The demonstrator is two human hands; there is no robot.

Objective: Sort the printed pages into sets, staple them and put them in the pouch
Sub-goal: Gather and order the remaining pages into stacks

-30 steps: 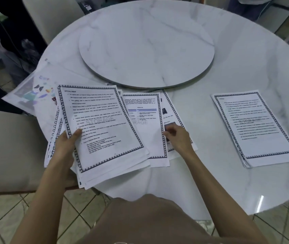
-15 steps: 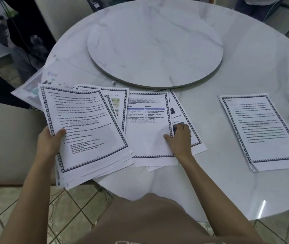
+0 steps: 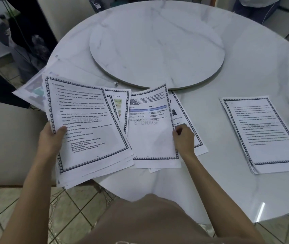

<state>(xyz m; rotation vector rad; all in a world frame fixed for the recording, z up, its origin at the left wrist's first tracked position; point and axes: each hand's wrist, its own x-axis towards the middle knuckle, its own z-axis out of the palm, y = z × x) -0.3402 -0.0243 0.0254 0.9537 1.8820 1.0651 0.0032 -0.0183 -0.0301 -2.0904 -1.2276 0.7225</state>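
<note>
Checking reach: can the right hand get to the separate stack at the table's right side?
Probably yes: only bare table lies between the right hand and the stack, though it pinches the middle page.

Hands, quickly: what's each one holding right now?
Left hand: grips the fanned stack of pages, thumb on top.
Right hand: pinches the right edge of the middle page.

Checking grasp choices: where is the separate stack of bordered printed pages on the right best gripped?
Probably its near left corner, from the person's side: the stack of bordered pages lies flat on the white marble table, and its sheets fan there, offering a lip.
</note>
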